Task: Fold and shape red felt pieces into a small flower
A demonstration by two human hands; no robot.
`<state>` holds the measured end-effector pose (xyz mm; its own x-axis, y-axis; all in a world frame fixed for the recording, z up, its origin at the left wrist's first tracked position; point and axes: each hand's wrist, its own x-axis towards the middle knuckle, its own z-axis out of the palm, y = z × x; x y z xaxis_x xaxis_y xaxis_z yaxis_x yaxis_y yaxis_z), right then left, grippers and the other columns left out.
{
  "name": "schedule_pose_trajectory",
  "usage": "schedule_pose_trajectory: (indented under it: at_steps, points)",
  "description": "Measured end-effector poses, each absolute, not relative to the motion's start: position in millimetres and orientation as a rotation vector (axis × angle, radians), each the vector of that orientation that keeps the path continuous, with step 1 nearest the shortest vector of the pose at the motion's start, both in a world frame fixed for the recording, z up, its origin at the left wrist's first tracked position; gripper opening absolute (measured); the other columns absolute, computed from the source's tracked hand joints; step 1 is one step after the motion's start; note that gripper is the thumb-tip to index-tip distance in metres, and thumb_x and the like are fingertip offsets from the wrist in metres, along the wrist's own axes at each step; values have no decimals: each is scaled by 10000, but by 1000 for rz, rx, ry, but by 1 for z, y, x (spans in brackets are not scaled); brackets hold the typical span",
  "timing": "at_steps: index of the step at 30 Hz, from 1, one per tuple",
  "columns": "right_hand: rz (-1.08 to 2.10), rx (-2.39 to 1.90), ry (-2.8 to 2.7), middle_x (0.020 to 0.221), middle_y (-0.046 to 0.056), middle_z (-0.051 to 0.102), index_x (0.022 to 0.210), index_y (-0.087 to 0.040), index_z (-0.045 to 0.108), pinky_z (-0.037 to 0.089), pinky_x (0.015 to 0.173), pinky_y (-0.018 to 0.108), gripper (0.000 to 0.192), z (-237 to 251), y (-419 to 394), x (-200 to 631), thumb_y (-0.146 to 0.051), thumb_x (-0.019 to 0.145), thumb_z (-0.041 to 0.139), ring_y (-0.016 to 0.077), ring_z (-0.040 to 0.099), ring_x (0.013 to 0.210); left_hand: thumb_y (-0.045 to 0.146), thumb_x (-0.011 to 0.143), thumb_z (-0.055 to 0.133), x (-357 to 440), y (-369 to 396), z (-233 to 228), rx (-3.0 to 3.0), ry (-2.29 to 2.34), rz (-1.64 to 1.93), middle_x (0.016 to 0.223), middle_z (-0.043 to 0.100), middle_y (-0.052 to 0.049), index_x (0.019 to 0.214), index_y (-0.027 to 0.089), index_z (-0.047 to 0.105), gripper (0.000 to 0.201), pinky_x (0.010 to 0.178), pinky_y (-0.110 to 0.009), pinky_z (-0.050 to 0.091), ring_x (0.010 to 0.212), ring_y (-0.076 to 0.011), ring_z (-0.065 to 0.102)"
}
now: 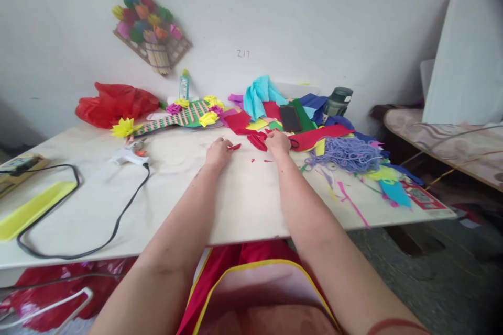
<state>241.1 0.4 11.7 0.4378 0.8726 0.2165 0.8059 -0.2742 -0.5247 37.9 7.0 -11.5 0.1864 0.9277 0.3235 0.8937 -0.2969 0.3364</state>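
My left hand (pixel 219 154) rests on the white table with its fingers curled around a small folded strip of red paper (pixel 234 147), whose end sticks out to the right. A short way to the right, my right hand (pixel 278 143) has its fingertips closed on a small pile of red paper pieces (pixel 257 141). Just beyond that hand shows the dark loop handle of what looks like scissors (pixel 294 144). Tiny red scraps (pixel 252 160) lie on the table between my hands.
Coloured paper sheets (pixel 261 97), a phone (pixel 290 119), purple yarn (pixel 346 155) and a dark bottle (pixel 338 101) crowd the back right. At left are a decorated green guitar shape (pixel 176 119), a red plastic bag (pixel 116 105) and a corded white glue gun (pixel 129 156).
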Motion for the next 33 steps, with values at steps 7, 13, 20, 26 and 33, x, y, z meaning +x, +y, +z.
schedule_pose_trajectory:
  at_steps: [7, 13, 20, 26, 33]
  points:
    - [147, -2159, -1497, 1062, 49, 678, 909, -284, 715, 378, 915, 364, 248, 14, 0, 246, -320, 760, 521, 240, 585, 1050, 254, 804, 515, 32, 7, -8, 2238, 2087, 674, 1055, 586, -98, 992, 222, 682, 253, 737, -335, 455, 976, -256, 574]
    - [-2, -2070, -1602, 998, 40, 694, 873, -275, 722, 376, 902, 342, 244, 16, -2, 241, -277, 785, 494, 211, 602, 991, 361, 817, 507, 37, 2, -4, 2282, 2082, 934, 1041, 608, -87, 972, 230, 692, 275, 749, -322, 441, 1021, -244, 554]
    - [-97, -1979, -1744, 935, 34, 687, 834, -285, 731, 318, 953, 402, 170, 10, 1, 235, -310, 765, 578, 213, 582, 950, 370, 834, 475, 38, 1, -4, 2194, 2079, 1068, 975, 631, -71, 896, 238, 695, 264, 671, -294, 412, 913, -217, 590]
    - [-160, -1970, -1773, 917, 54, 666, 808, -225, 725, 310, 909, 395, 167, 0, 5, 232, -243, 774, 562, 195, 555, 898, 349, 815, 498, 41, 1, -6, 2173, 2025, 1055, 968, 631, -73, 875, 229, 697, 241, 660, -294, 404, 878, -216, 595]
    - [-253, -1960, -1777, 899, 98, 647, 812, -141, 704, 292, 901, 387, 234, -4, 4, 229, -198, 827, 478, 177, 534, 853, 345, 805, 498, 44, -4, -2, 2161, 1979, 1058, 924, 650, -74, 842, 217, 701, 243, 670, -297, 411, 860, -220, 606]
